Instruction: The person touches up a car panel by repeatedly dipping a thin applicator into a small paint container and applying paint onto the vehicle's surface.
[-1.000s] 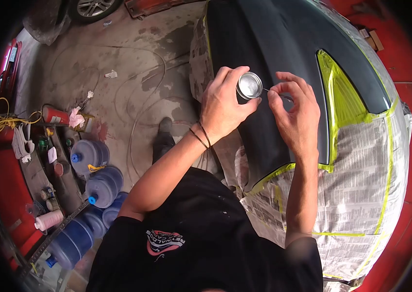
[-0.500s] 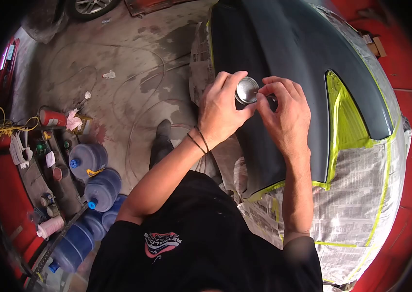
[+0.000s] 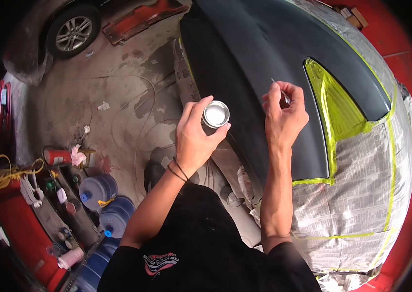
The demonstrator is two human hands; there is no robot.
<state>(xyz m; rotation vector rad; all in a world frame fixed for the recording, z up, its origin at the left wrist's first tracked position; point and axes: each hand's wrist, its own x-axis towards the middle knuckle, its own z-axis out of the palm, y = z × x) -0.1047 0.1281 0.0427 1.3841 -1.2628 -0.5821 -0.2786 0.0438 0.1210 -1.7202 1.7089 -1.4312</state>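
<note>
The left hand grips a small, round, silver metal tin above the left edge of a smooth dark-grey car panel; the right hand pinches a slender tool (material unclear) over it.

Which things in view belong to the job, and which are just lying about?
Seemingly in the job:
small tin, in the left hand
thin object, in the right hand
dark panel
yellow tape

Seemingly lying about:
blue jugs
yellow cord
cardboard box
</note>
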